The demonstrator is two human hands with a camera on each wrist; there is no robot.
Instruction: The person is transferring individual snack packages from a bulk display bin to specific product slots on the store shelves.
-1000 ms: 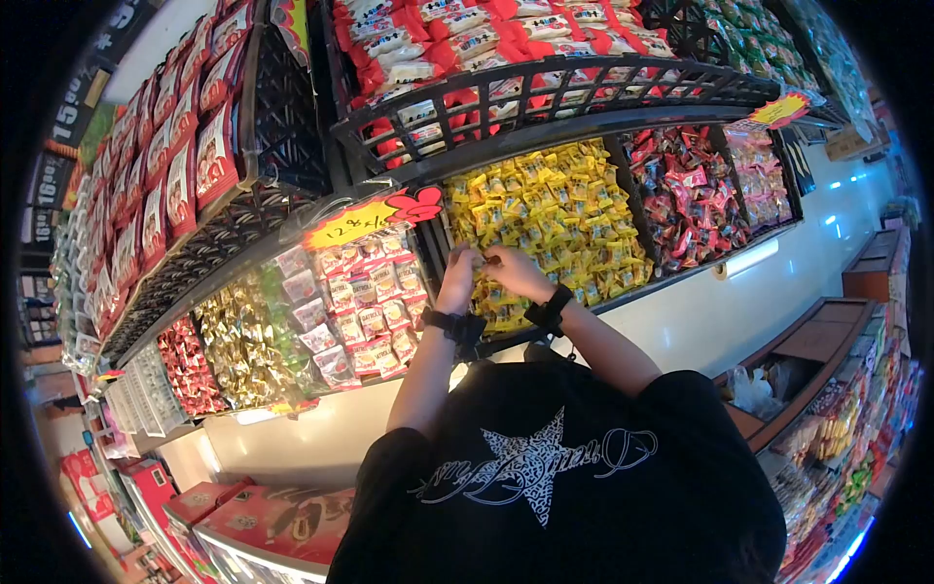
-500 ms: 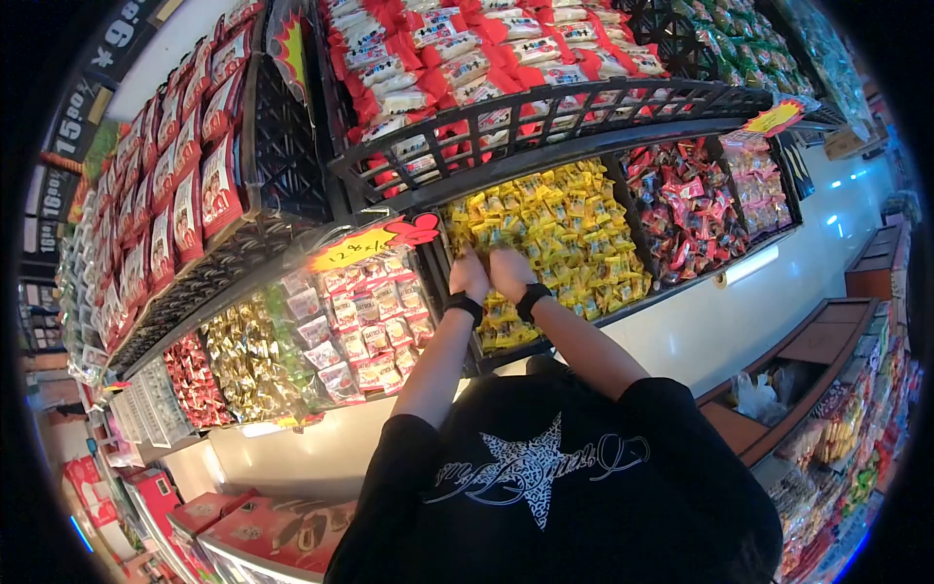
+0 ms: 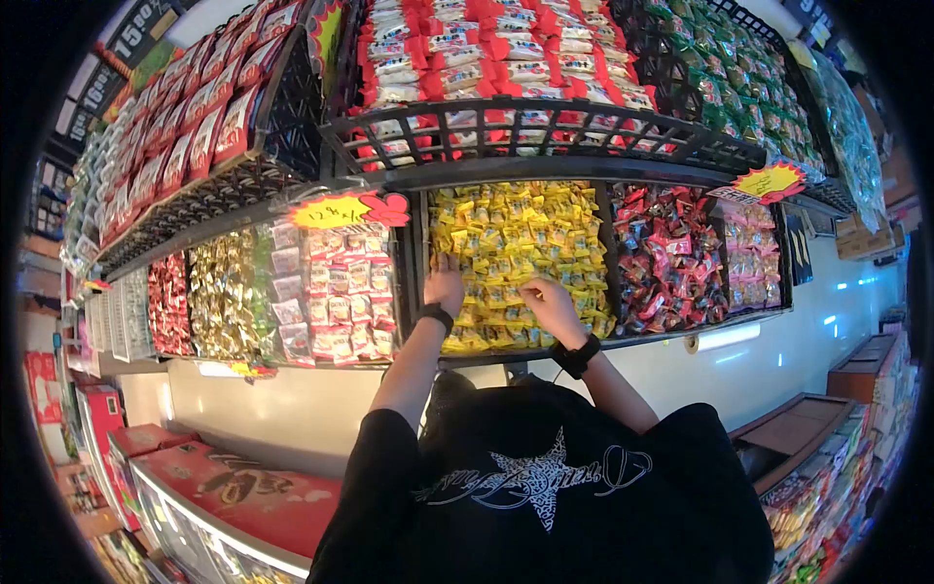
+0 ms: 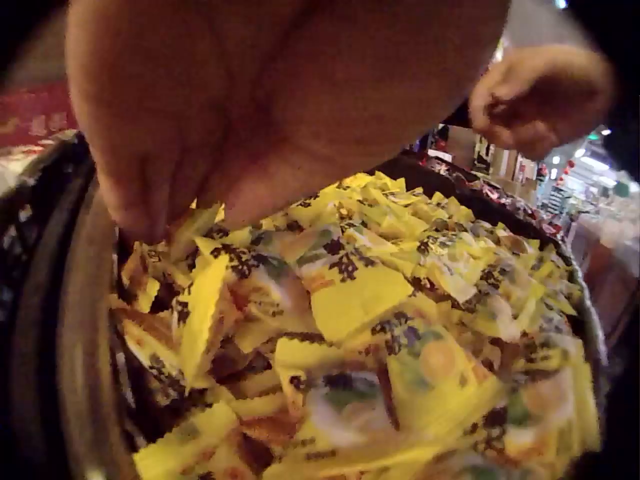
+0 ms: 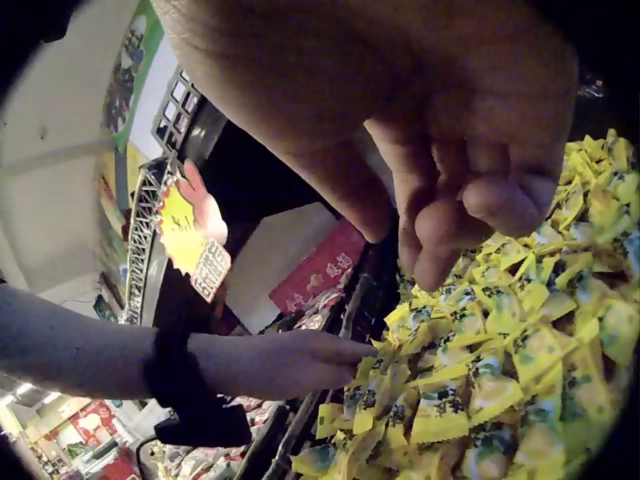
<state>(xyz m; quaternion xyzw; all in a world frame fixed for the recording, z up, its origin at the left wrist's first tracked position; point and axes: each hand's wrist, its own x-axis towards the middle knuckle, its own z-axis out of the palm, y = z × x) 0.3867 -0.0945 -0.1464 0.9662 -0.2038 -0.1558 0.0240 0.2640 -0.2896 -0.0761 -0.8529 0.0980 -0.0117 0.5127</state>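
Small yellow-wrapped packets [image 3: 520, 234] fill a compartment in front of the person. At its left edge, the left hand [image 3: 445, 289] reaches down with its fingertips on the packets; in the left wrist view that hand [image 4: 270, 110] hides what lies under its fingers. The right hand [image 3: 553, 307] hovers over the packets' near part, apart from the left. Loosely bent fingers with nothing visible between them show on the right hand [image 5: 440, 150] in the right wrist view, above the packets [image 5: 490, 380]. The left hand [image 5: 290, 362] appears there with fingers extended to the packets' edge.
Oat-labelled packets [image 3: 341, 307] lie to the left, dark red sweets [image 3: 666, 253] to the right. A black basket [image 3: 545, 136] of red-and-white packets rises behind, and a yellow price sign [image 3: 336, 211] stands at the compartment's back left corner.
The hands, earlier close together over the yellow packets, are now apart, the right one farther right and nearer the front edge. The head view has turned, so the shelves look straighter.
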